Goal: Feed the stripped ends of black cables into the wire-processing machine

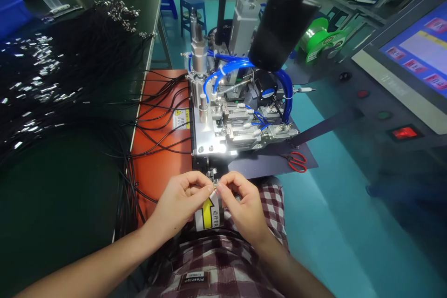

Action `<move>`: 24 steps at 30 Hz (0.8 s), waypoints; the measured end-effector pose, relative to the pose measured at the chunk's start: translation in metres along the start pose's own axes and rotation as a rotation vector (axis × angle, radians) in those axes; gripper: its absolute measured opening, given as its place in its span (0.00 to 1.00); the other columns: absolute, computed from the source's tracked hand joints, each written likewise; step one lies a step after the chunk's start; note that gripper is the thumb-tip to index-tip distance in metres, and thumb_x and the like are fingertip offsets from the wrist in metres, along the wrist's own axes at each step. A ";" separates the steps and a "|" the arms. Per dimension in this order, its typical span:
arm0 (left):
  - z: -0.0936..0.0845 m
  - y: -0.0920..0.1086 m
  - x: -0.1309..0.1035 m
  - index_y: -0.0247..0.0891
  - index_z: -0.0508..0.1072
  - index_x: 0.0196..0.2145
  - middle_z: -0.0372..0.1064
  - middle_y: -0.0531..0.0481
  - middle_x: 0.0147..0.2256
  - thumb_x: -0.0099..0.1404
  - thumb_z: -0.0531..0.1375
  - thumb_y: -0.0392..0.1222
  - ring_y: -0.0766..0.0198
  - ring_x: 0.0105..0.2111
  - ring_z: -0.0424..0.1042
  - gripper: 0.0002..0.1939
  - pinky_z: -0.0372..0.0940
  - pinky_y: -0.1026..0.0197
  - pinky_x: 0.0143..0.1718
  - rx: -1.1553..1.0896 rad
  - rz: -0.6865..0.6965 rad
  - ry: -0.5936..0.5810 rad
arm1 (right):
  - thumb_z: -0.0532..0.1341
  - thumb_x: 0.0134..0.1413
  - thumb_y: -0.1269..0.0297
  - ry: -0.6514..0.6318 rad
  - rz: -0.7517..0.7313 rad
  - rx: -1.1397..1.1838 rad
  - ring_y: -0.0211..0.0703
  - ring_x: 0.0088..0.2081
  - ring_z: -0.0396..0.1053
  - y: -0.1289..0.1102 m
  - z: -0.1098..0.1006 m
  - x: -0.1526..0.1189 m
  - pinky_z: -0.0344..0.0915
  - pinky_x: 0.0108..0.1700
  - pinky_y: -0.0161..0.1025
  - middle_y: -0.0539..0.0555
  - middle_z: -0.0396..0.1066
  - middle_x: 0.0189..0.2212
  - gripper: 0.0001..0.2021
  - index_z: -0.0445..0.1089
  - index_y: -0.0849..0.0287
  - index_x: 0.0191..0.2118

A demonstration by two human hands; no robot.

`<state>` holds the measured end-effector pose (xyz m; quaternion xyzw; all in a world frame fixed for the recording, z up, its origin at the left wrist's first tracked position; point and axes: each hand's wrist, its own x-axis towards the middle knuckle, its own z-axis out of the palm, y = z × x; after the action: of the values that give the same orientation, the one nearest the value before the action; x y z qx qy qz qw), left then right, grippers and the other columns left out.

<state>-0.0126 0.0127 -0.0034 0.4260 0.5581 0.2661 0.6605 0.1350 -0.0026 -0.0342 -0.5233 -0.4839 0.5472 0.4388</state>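
My left hand (186, 198) is closed in a pinch, thumb against forefinger, at the near end of the machine's track. Facing it, my right hand (242, 202) pinches too, its fingertips almost meeting the left ones. What lies between the fingertips is tiny; a thin reddish strand shows there, but its kind is unclear. Just beyond the fingers is a small metal fixture (211, 172) at the track's end. Below the hands a white label with a yellow arrow (207, 215) is partly covered. The silver machine (209, 142) with blue air tubes (288, 95) stands ahead.
Black cables (160, 121) run across the orange base plate (157, 149) from the machine to the left. A large heap of black cables (70, 65) covers the dark bench. Red-handled scissors (296, 162) lie at right, under a control panel (401, 102). A black cylinder (275, 32) hangs overhead.
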 end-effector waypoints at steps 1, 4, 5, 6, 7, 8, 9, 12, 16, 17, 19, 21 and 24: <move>0.000 0.000 0.000 0.35 0.69 0.27 0.55 0.61 0.16 0.60 0.60 0.44 0.76 0.14 0.50 0.09 0.46 0.74 0.12 0.013 0.019 0.003 | 0.58 0.56 0.65 -0.004 -0.008 0.000 0.34 0.24 0.57 0.001 0.000 0.000 0.56 0.25 0.33 0.47 0.61 0.25 0.07 0.64 0.59 0.28; 0.000 -0.003 0.000 0.34 0.71 0.30 0.63 0.56 0.20 0.60 0.60 0.42 0.73 0.18 0.58 0.08 0.52 0.72 0.16 0.055 0.134 0.026 | 0.57 0.57 0.65 -0.011 -0.004 0.032 0.33 0.23 0.55 0.001 0.001 0.000 0.55 0.25 0.32 0.46 0.59 0.23 0.07 0.63 0.59 0.28; 0.000 -0.005 0.001 0.34 0.72 0.30 0.65 0.55 0.22 0.60 0.60 0.42 0.72 0.20 0.60 0.07 0.55 0.72 0.18 0.069 0.178 0.040 | 0.58 0.57 0.65 -0.015 0.005 0.059 0.32 0.22 0.55 0.001 0.002 0.000 0.54 0.24 0.32 0.45 0.58 0.22 0.08 0.63 0.59 0.28; 0.000 -0.006 0.001 0.34 0.72 0.31 0.66 0.54 0.23 0.60 0.60 0.41 0.71 0.22 0.62 0.06 0.57 0.71 0.20 0.082 0.216 0.056 | 0.58 0.57 0.65 -0.022 0.020 0.094 0.32 0.21 0.54 0.002 0.002 0.001 0.53 0.24 0.32 0.44 0.57 0.21 0.08 0.63 0.59 0.28; 0.000 -0.008 0.001 0.35 0.73 0.31 0.65 0.54 0.23 0.60 0.60 0.40 0.71 0.23 0.62 0.06 0.57 0.70 0.22 0.098 0.247 0.070 | 0.58 0.57 0.64 -0.031 0.038 0.134 0.31 0.20 0.53 0.003 0.002 0.002 0.52 0.23 0.31 0.44 0.56 0.19 0.08 0.63 0.59 0.28; 0.000 -0.009 0.001 0.35 0.73 0.31 0.65 0.54 0.23 0.60 0.60 0.39 0.70 0.23 0.62 0.05 0.58 0.69 0.23 0.116 0.275 0.082 | 0.58 0.57 0.64 -0.043 0.059 0.175 0.31 0.19 0.52 0.004 0.002 0.002 0.50 0.22 0.31 0.43 0.55 0.18 0.08 0.63 0.59 0.28; 0.000 -0.010 0.001 0.35 0.73 0.31 0.65 0.54 0.24 0.61 0.59 0.39 0.70 0.23 0.62 0.05 0.58 0.69 0.24 0.137 0.303 0.088 | 0.59 0.57 0.64 -0.057 0.081 0.212 0.30 0.19 0.50 0.005 0.001 0.003 0.49 0.21 0.31 0.42 0.54 0.17 0.08 0.63 0.59 0.28; -0.002 -0.010 0.002 0.35 0.73 0.30 0.66 0.52 0.27 0.62 0.58 0.36 0.68 0.27 0.65 0.05 0.60 0.66 0.28 0.179 0.400 0.051 | 0.59 0.56 0.63 -0.105 0.127 0.284 0.29 0.18 0.47 0.011 -0.001 0.001 0.44 0.20 0.31 0.41 0.52 0.16 0.09 0.62 0.59 0.28; -0.008 -0.007 0.004 0.37 0.72 0.31 0.66 0.53 0.29 0.64 0.56 0.34 0.67 0.31 0.66 0.06 0.61 0.65 0.33 0.326 0.484 -0.035 | 0.59 0.57 0.62 -0.140 0.150 0.296 0.30 0.18 0.45 0.014 -0.005 0.002 0.43 0.20 0.31 0.41 0.51 0.16 0.09 0.62 0.59 0.28; -0.010 -0.007 0.005 0.38 0.71 0.33 0.66 0.53 0.30 0.65 0.55 0.34 0.67 0.31 0.66 0.05 0.61 0.66 0.33 0.390 0.486 -0.029 | 0.59 0.56 0.62 -0.130 0.148 0.275 0.30 0.18 0.46 0.014 -0.006 0.004 0.43 0.20 0.31 0.41 0.52 0.16 0.10 0.62 0.59 0.27; -0.013 -0.008 0.008 0.38 0.69 0.37 0.65 0.52 0.33 0.66 0.54 0.33 0.67 0.33 0.66 0.05 0.61 0.66 0.33 0.522 0.505 0.012 | 0.60 0.55 0.62 -0.092 0.140 0.216 0.30 0.19 0.48 0.013 -0.007 0.012 0.45 0.21 0.31 0.43 0.53 0.18 0.10 0.62 0.60 0.27; -0.017 -0.011 0.012 0.37 0.68 0.40 0.64 0.51 0.35 0.66 0.52 0.31 0.67 0.35 0.66 0.07 0.62 0.65 0.36 0.632 0.570 0.055 | 0.60 0.54 0.62 -0.059 0.142 0.159 0.31 0.20 0.50 0.014 -0.009 0.023 0.47 0.22 0.31 0.43 0.55 0.18 0.10 0.62 0.60 0.26; -0.022 -0.017 0.019 0.37 0.69 0.42 0.62 0.50 0.36 0.67 0.50 0.29 0.68 0.36 0.66 0.11 0.63 0.67 0.38 0.722 0.665 0.100 | 0.60 0.52 0.61 -0.052 0.169 0.119 0.32 0.19 0.50 0.018 -0.010 0.036 0.47 0.22 0.32 0.44 0.55 0.17 0.09 0.63 0.60 0.26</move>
<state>-0.0318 0.0263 -0.0282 0.7695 0.4795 0.2723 0.3222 0.1427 0.0311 -0.0575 -0.5211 -0.4161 0.6231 0.4088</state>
